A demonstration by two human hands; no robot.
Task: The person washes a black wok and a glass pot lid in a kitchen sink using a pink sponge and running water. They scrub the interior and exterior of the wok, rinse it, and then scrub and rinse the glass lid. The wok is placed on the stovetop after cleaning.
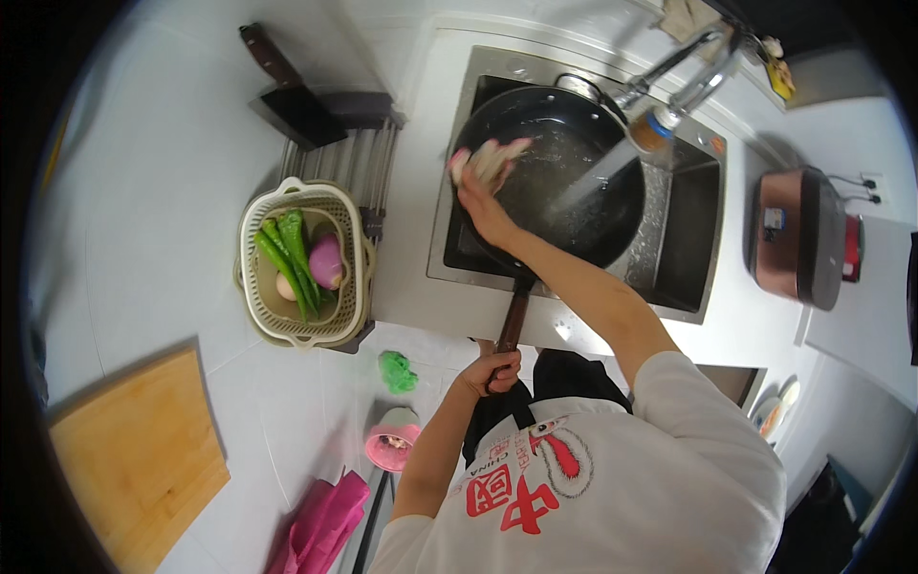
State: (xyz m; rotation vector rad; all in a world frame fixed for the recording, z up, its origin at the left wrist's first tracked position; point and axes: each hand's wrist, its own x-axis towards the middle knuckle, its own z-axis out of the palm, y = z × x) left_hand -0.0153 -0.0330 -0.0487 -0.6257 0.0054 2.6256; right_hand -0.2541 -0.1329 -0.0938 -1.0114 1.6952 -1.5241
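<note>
A large black wok rests over the double stainless steel sink, partly filled with cloudy water. My left hand is closed around its dark wooden handle. At the wok's left inner wall, my right hand holds a pale cloth with pink edges, slightly blurred. Water streams from the chrome faucet, through a filter with a blue collar, into the wok.
A strainer basket with green peppers, a purple onion and an egg stands left, near a cleaver. A wooden cutting board lies lower left. A brown rice cooker stands right.
</note>
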